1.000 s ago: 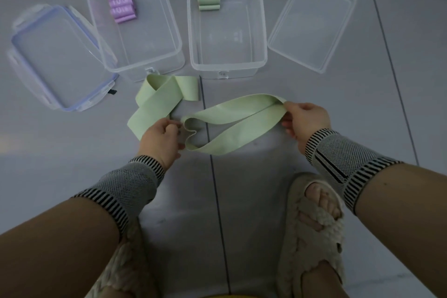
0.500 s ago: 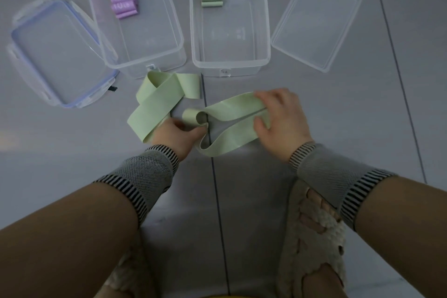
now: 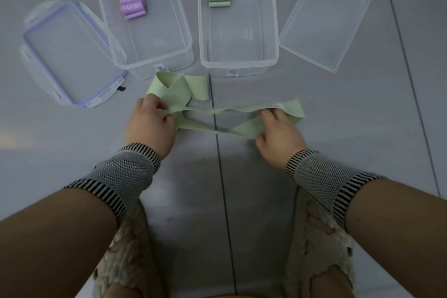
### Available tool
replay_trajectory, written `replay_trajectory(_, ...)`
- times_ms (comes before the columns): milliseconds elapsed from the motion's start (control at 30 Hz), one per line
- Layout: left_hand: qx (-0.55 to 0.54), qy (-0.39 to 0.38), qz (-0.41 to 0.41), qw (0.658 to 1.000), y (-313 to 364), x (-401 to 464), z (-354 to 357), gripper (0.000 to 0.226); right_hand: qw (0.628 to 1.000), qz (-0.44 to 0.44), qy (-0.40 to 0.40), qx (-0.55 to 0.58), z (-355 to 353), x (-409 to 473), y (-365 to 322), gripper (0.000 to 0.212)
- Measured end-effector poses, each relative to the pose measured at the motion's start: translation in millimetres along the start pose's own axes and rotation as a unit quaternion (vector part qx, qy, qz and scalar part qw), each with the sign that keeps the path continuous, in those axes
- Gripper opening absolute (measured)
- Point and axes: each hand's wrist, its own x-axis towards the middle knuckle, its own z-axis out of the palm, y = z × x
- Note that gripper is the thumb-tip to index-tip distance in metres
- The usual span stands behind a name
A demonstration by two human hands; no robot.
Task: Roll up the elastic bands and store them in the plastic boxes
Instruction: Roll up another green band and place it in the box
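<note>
green band (image 3: 232, 120) — left-right (between both hands)

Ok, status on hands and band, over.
Both hands gripping green band: left hand at one end, right hand near the other. Band stretched flat, unrolled. Second loose band before the boxes. Path clear.

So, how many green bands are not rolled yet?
2. One band is stretched between the left hand and the right hand. The other band lies loosely folded on the floor before the left box.
</note>
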Motion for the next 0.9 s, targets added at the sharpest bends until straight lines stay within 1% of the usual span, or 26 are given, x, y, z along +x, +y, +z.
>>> replay_trajectory(100, -0.052, -0.089, 0.019, 0.994, -3, -9, 5, 0.038, 1.000, -0.004, 0.008, -0.013, 5, -6, -4, 0.041)
replay_trajectory(167, -0.053, -0.128, 0.041, 0.989, -2, -15, 8, 0.041, 0.999, -0.026, 0.019, -0.012, 6, -14, -3, 0.040)
replay_trajectory(200, -0.032, -0.128, 0.055, 0.990, -2, -16, 10, 0.039, 0.998, -0.045, 0.033, -0.011, 5, -18, -2, 0.036)
replay_trajectory(267, 0.030, -0.104, 0.081, 0.991, 0, -18, 10, 0.032, 0.993, -0.079, 0.087, -0.014, 3, -24, 6, 0.025)
replay_trajectory(300, 0.058, -0.089, 0.095, 0.990, 1, -19, 10, 0.030, 0.990, -0.080, 0.117, -0.015, 0, -25, 10, 0.023)
replay_trajectory(333, 0.079, -0.077, 0.117, 0.987, 4, -22, 11, 0.033, 0.988, -0.072, 0.137, -0.019, -4, -24, 16, 0.026)
replay_trajectory(400, 0.103, -0.072, 0.182, 0.975, 12, -28, 14, 0.046, 0.986, -0.048, 0.156, -0.034, -10, -19, 28, 0.035)
replay_trajectory(433, 0.118, -0.087, 0.214, 0.966, 17, -32, 17, 0.054, 0.986, -0.022, 0.161, -0.036, -12, -16, 33, 0.038)
replay_trajectory(500, 0.177, -0.149, 0.266, 0.936, 28, -39, 28, 0.067, 0.987, 0.058, 0.148, -0.012, -14, -11, 42, 0.043)
replay_trajectory(567, 0.234, -0.216, 0.293, 0.901, 38, -46, 42, 0.071, 0.983, 0.123, 0.135, 0.036, -15, -8, 47, 0.045)
replay_trajectory(600, 0.251, -0.242, 0.298, 0.889, 41, -49, 49, 0.072, 0.979, 0.142, 0.131, 0.060, -16, -7, 49, 0.046)
replay_trajectory(667, 0.264, -0.273, 0.291, 0.878, 42, -53, 59, 0.071, 0.974, 0.163, 0.122, 0.102, -17, -5, 50, 0.046)
replay_trajectory(767, 0.261, -0.301, 0.272, 0.876, 38, -55, 65, 0.071, 0.965, 0.182, 0.128, 0.139, -19, -1, 51, 0.047)
replay_trajectory(833, 0.256, -0.307, 0.270, 0.876, 36, -55, 65, 0.071, 0.956, 0.211, 0.133, 0.153, -21, 3, 49, 0.048)
replay_trajectory(900, 0.255, -0.309, 0.271, 0.875, 35, -54, 64, 0.071, 0.951, 0.235, 0.125, 0.155, -22, 7, 47, 0.045)
